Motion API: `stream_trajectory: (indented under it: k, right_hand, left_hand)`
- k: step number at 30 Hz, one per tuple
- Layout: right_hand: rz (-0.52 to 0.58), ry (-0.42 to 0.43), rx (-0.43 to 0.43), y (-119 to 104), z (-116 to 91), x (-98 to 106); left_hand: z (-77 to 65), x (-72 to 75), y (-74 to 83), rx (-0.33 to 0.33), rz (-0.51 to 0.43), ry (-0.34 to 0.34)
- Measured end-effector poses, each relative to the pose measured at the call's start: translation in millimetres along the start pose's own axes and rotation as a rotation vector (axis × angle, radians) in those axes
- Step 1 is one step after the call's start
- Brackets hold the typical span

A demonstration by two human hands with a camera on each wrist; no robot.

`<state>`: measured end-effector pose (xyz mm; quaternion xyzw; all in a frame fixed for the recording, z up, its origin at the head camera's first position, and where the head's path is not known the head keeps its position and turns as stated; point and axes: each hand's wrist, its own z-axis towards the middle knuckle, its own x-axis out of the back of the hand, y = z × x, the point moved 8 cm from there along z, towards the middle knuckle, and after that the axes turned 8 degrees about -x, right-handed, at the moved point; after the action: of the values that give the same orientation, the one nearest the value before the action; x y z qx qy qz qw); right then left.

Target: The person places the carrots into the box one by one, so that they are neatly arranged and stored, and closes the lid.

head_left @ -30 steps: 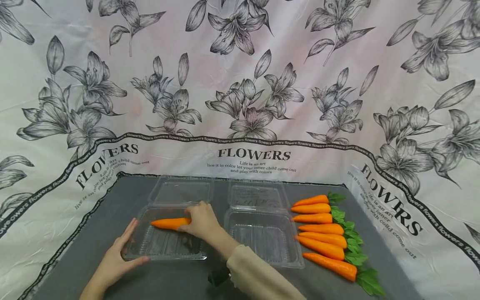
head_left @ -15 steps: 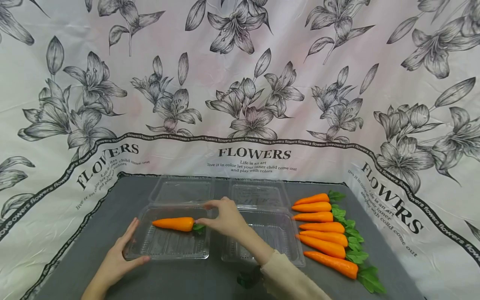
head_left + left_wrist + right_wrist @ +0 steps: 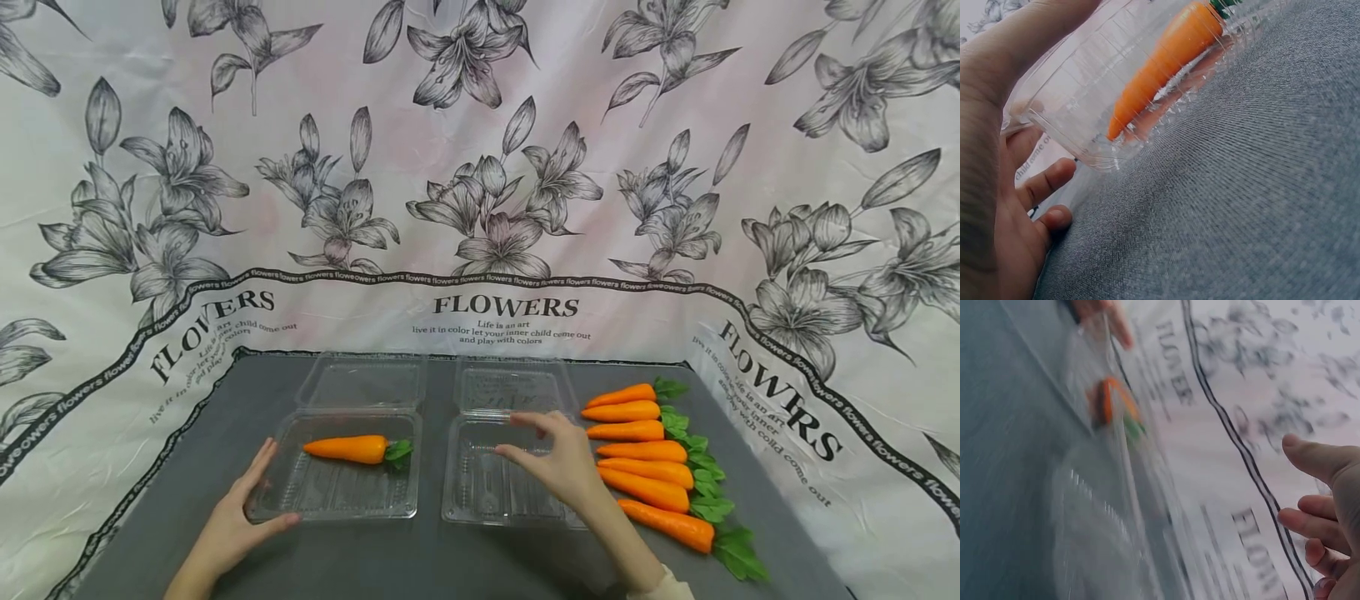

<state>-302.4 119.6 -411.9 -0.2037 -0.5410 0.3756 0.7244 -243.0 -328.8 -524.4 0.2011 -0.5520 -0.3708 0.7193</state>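
While the left hand [image 3: 238,523] rests with straight, spread fingers at the left side of the left box [image 3: 330,490], the right hand [image 3: 562,467] hangs over the right box [image 3: 487,492], its thumb and forefinger well apart and holding nothing. One carrot [image 3: 347,448] lies inside the left box, at the lower left of the frame; seven other carrots [image 3: 643,487] lie in a row on the worktop [image 3: 431,567] at the lower right.

The step in hand seems to be setting carrots into the boxes. To do it well, the right hand should probably pinch each one across its thick orange body, lift it free of its neighbours (the leaves in the row crowd together) and lower it flat. A light hold from the left hand would help, since the thin plastic looks likely to slide if nudged.

The carrot in the left box is bright orange and smooth, lying on its side with its pointed tip towards the left of the frame and its leaves [image 3: 399,453], small and green, by the right wall. Its surface has a slight gloss in the left wrist view; the right wrist view blurs it.
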Motion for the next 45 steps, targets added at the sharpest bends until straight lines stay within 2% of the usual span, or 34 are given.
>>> stream_trajectory:
  k: [5,10,16,23,26,30,36,41,45]
  right_hand:
    - [-0.014,0.087,-0.007,34,-24,41]
    - [-0.066,0.171,-0.09,65,-47,77]
    - [-0.195,0.318,-0.04,95,-80,114]
    - [-0.25,0.359,-0.074,142,-99,146]
    - [-0.248,0.353,-0.132,161,-108,154]
    - [-0.227,0.31,-0.259,184,-118,154]
    - [-0.204,0.213,-0.372,198,-129,144]
    - [-0.233,0.18,-0.393,206,-129,143]
    - [-0.264,0.162,-0.37,211,-127,144]
  left_hand:
    - [-2.4,-1.3,-1.3,-0.016,-0.012,0.021]
    - [-0.4,-0.8,-1.8,-0.04,-0.013,0.031]
    - [0.5,-1.3,-2.8,-0.017,0.0,0.008]
    - [1.3,-2.5,-5.0,0.016,-0.001,-0.014]
    - [2.2,-2.1,-4.3,0.005,-0.015,-0.009]
    - [0.8,-0.4,-3.9,-0.011,-0.016,-0.003]
    - [-3.1,0.0,-2.7,-0.037,-0.015,0.014]
    - [-3.8,-0.9,-1.7,-0.053,-0.039,0.026]
    - [-0.2,-0.4,-2.6,-0.04,-0.009,0.017]
